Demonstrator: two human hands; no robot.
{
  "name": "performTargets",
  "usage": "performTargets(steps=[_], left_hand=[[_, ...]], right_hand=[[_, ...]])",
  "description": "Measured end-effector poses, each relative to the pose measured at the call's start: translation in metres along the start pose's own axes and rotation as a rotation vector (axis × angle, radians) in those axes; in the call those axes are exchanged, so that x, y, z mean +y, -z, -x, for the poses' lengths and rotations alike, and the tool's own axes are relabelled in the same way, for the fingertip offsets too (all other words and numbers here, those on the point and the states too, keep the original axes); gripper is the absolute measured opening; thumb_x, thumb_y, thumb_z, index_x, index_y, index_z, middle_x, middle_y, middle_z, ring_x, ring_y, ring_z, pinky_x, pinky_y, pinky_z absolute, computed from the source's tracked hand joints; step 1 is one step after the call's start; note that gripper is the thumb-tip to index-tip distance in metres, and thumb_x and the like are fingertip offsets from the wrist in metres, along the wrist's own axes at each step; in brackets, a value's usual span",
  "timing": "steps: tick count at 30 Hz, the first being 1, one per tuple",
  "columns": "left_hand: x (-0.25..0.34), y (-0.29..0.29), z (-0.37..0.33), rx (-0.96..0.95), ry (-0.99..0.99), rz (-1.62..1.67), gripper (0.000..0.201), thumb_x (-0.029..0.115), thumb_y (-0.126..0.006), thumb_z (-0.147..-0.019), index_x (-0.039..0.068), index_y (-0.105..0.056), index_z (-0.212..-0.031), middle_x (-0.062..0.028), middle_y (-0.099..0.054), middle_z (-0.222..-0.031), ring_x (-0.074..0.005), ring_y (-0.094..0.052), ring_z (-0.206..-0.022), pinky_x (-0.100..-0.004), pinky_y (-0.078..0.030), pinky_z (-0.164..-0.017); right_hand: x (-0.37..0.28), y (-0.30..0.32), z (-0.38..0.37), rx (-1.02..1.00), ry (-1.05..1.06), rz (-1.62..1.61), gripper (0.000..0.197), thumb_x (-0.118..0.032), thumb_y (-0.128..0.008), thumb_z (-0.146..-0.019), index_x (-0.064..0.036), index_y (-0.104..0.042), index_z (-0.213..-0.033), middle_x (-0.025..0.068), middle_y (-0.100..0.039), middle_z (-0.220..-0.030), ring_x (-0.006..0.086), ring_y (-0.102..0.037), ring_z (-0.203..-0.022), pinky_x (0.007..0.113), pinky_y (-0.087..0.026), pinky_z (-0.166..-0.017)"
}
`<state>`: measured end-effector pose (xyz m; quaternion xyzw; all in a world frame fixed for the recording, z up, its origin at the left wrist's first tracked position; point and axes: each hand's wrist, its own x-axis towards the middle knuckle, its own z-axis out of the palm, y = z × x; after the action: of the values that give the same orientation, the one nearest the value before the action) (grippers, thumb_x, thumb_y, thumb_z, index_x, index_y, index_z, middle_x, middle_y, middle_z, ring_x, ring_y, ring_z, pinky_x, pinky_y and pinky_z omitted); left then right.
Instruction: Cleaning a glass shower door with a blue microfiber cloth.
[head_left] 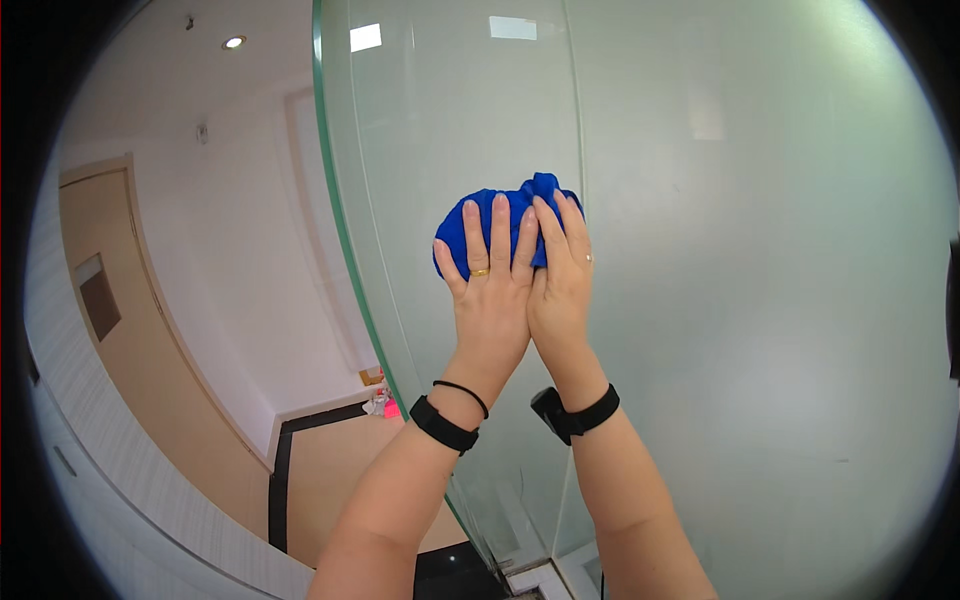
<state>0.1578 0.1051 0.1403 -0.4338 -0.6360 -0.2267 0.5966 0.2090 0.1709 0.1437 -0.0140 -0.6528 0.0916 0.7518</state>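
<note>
A crumpled blue cloth (455, 232) is pressed against an upright glass panel (760, 300), straight in front of me. My left hand (493, 300) lies flat over the cloth, fingers stretched and spread, with a gold-coloured ring on one of them. Close against it on the right, my right hand (562, 290) rests with fingers extended over the bunched right part of the cloth. Both thumbs are hidden or hard to make out. A black band (443, 427) circles my left wrist below a thin dark cord; another black band (592, 412) with a small block is on my right wrist.
The panel's greenish free edge (345, 230) runs down left of my hands. A vertical seam (577, 110) passes beside the cloth. Beyond the edge are a beige door (150, 290), a white wall, a tan floor (345, 470) with dark border, and small items in the corner.
</note>
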Motion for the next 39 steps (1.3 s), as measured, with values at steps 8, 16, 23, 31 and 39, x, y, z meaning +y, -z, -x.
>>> performTargets(steps=[8, 16, 23, 31, 39], left_hand=[[0.012, -0.003, 0.051, -0.079, 0.013, -0.097, 0.055, 0.025, -0.052, -0.085, 0.015, -0.040, -0.138, -0.0160, -0.029, -0.147, -0.0389, -0.021, -0.138, -0.0630, -0.007, -0.105], [0.023, -0.012, 0.137, -0.243, -0.004, -0.044, 0.060, 0.030, -0.051, -0.087, 0.018, -0.032, -0.143, -0.0143, -0.023, -0.149, -0.0385, -0.017, -0.139, -0.0645, -0.004, -0.105], [0.014, -0.023, 0.157, -0.181, 0.047, 0.116, 0.059, 0.014, -0.053, -0.083, 0.018, -0.038, -0.140, -0.0137, -0.028, -0.148, -0.0361, -0.020, -0.139, -0.0614, -0.008, -0.106], [-0.028, 0.011, 0.047, -0.057, 0.115, 0.102, 0.057, 0.005, -0.051, -0.084, 0.010, -0.039, -0.139, -0.0189, -0.027, -0.148, -0.0405, -0.020, -0.138, -0.0623, -0.010, -0.106], [-0.031, 0.015, 0.050, 0.029, 0.145, 0.078, 0.059, 0.015, -0.056, -0.083, 0.012, -0.038, -0.139, -0.0180, -0.028, -0.146, -0.0419, -0.019, -0.137, -0.0625, -0.015, -0.106]], right_hand=[[-0.007, 0.012, 0.045, -0.021, -0.041, 0.063, 0.032, -0.003, -0.050, -0.087, -0.0008, -0.055, -0.119, 0.0183, -0.049, -0.130, 0.0409, -0.042, -0.123, 0.048, -0.035, -0.100], [-0.009, 0.033, 0.124, -0.152, -0.162, 0.035, 0.041, 0.005, -0.047, -0.084, -0.0024, -0.052, -0.124, 0.0175, -0.042, -0.136, 0.0399, -0.036, -0.129, 0.048, -0.030, -0.105], [-0.012, 0.033, 0.140, -0.248, -0.239, -0.016, 0.050, 0.011, -0.043, -0.079, -0.0018, -0.049, -0.128, 0.0185, -0.039, -0.139, 0.0398, -0.032, -0.132, 0.048, -0.029, -0.106], [-0.019, 0.001, 0.048, -0.234, -0.024, -0.189, 0.046, 0.003, -0.039, -0.085, -0.0025, -0.046, -0.130, 0.0211, -0.038, -0.140, 0.0407, -0.033, -0.131, 0.044, -0.030, -0.103], [-0.029, -0.013, 0.042, -0.141, 0.059, -0.088, 0.039, 0.001, -0.045, -0.085, -0.0057, -0.055, -0.123, 0.0191, -0.044, -0.135, 0.0393, -0.041, -0.125, 0.046, -0.033, -0.100]])
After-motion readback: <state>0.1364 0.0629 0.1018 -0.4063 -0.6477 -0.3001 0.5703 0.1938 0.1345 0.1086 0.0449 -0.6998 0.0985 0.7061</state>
